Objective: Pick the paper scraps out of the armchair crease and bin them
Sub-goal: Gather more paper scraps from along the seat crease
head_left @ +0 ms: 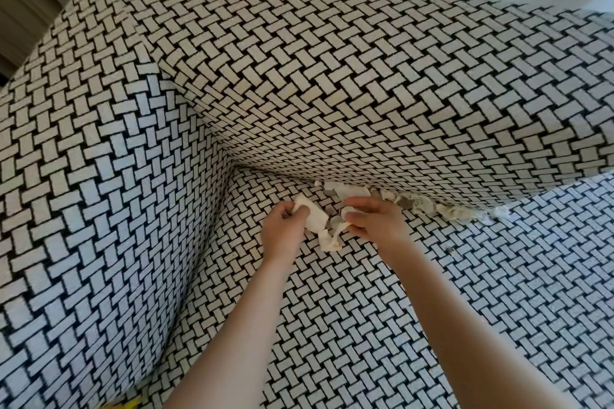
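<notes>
Paper scraps [316, 223] hang pinched by left hand [281, 228] and right hand [377, 222].

I count one armchair [299, 83] and two hands, the left hand [282, 229] and the right hand [377, 224]. Between them I see one paper strip [317, 226]; the crease scraps [422, 204] are too bunched to count.
</notes>
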Demonstrator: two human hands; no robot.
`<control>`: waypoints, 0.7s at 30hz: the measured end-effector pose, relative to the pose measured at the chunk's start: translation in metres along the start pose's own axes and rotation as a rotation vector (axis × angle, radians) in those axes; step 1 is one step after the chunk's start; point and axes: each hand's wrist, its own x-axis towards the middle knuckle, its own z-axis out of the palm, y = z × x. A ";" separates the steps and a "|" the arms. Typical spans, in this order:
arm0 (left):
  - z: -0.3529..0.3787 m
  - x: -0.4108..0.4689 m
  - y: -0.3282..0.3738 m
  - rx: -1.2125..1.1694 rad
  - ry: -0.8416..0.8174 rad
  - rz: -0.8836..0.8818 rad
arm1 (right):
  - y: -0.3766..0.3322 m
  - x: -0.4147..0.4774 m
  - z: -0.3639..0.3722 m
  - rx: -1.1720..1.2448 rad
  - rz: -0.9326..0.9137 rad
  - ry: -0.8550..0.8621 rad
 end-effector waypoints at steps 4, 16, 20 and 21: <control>-0.012 0.002 0.001 0.042 0.029 -0.042 | 0.006 -0.001 0.003 -0.566 -0.244 0.081; -0.004 0.008 -0.003 0.682 -0.009 0.476 | 0.002 -0.007 0.000 -0.905 -0.517 0.196; 0.006 0.008 -0.005 0.757 -0.036 0.449 | 0.001 -0.015 0.007 -0.202 -0.344 0.110; 0.006 0.009 -0.004 0.749 -0.030 0.428 | -0.003 -0.017 0.010 0.023 -0.233 0.072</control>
